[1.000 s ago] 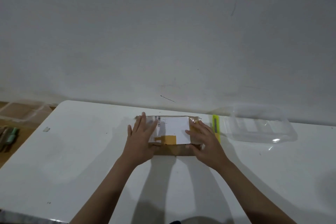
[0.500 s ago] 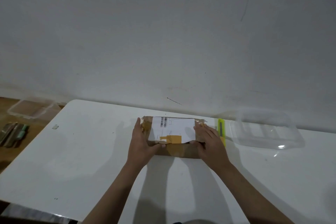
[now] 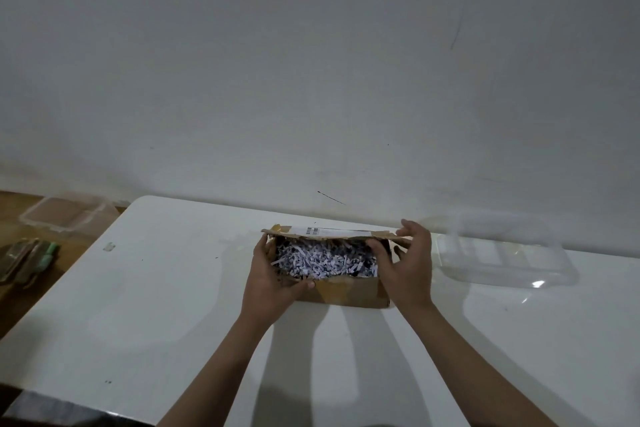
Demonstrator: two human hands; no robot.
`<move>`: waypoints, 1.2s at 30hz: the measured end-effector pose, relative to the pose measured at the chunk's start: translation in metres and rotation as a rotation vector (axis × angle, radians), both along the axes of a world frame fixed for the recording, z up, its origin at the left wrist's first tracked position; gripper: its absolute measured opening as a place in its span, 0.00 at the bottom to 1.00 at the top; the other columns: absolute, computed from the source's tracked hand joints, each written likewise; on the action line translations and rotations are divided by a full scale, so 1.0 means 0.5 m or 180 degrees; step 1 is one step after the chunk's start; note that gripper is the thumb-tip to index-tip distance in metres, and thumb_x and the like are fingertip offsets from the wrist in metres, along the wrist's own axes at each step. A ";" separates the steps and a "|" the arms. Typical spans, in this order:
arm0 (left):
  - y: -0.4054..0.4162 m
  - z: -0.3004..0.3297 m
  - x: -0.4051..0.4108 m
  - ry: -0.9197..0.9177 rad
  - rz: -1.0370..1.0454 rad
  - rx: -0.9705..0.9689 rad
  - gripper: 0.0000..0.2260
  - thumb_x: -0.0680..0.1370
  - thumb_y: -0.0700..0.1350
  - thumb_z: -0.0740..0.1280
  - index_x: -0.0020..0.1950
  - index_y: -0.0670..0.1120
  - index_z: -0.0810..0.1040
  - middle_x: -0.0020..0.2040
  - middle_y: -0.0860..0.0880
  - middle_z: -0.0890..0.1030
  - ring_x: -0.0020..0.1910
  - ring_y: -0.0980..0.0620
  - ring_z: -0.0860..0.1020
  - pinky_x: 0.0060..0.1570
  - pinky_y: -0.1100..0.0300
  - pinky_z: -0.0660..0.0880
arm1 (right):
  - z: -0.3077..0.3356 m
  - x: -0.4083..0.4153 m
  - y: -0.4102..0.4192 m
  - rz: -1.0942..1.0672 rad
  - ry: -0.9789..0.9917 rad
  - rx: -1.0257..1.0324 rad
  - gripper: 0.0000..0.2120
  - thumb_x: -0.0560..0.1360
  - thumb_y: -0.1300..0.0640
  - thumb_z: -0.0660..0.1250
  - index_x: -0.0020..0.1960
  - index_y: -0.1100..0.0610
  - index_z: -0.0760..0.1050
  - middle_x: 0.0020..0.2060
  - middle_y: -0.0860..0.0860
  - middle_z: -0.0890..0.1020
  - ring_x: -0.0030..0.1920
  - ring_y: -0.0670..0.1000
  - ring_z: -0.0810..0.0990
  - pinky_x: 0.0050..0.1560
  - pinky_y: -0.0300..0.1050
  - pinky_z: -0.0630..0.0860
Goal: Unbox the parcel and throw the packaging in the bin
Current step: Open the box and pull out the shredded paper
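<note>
Parcel: brown cardboard box [image 3: 349,293] on the white table [image 3: 173,305], near the far edge by the wall; its lid is raised and the inside shows
Lid: flap [image 3: 332,232] lifted off the box and hinged along the far side, roughly level, seen almost edge-on; a white label with a barcode [image 3: 313,229] on its upper face; brown tape at its corners
Filling: shredded paper [image 3: 322,260], white with dark specks, fills the open box up to the near wall
Left hand: left hand [image 3: 273,274] at the left end of the box; thumb lies along the near top edge, fingers curl round the left end wall; the grip is closed round that corner of the box
Right hand: right hand [image 3: 408,267] at the right end; thumb under the lid, fingers over its right edge; the grip pinches the lid and holds it up
Tape: a strip of brown tape [image 3: 334,289] on the near wall of the box
Tub: clear plastic container [image 3: 498,253] on the table, just right of the right hand, apart from the box
Left of table: wooden surface [image 3: 14,288] below the table level; a clear plastic tray [image 3: 62,217] and some dark and green items [image 3: 31,258] on it, too blurred to name
Table marks: small scrap [image 3: 109,246] on the left part of the table
</note>
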State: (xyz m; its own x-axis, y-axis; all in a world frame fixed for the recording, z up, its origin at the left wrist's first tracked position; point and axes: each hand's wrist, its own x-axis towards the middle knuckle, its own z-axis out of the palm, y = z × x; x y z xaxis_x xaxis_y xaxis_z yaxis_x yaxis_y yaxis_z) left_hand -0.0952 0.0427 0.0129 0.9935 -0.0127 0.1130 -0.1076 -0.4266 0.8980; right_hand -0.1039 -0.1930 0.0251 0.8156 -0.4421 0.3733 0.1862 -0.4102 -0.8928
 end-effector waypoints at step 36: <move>-0.014 0.045 0.024 0.0168 -0.0459 0.1521 0.35 0.65 0.74 0.56 0.68 0.60 0.66 0.52 0.48 0.69 0.53 0.50 0.70 0.56 0.54 0.72 | -0.002 -0.088 -0.046 0.0687 0.1328 -0.2234 0.38 0.71 0.33 0.46 0.74 0.53 0.60 0.73 0.50 0.65 0.64 0.60 0.68 0.59 0.55 0.70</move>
State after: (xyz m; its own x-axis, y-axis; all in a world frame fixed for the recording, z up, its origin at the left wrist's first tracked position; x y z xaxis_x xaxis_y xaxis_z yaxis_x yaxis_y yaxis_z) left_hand -0.0830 0.0356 0.0356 0.9820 -0.1885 0.0106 -0.1555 -0.7756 0.6118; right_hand -0.1480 -0.2157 0.0240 0.9875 -0.0387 0.1525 0.0357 -0.8888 -0.4569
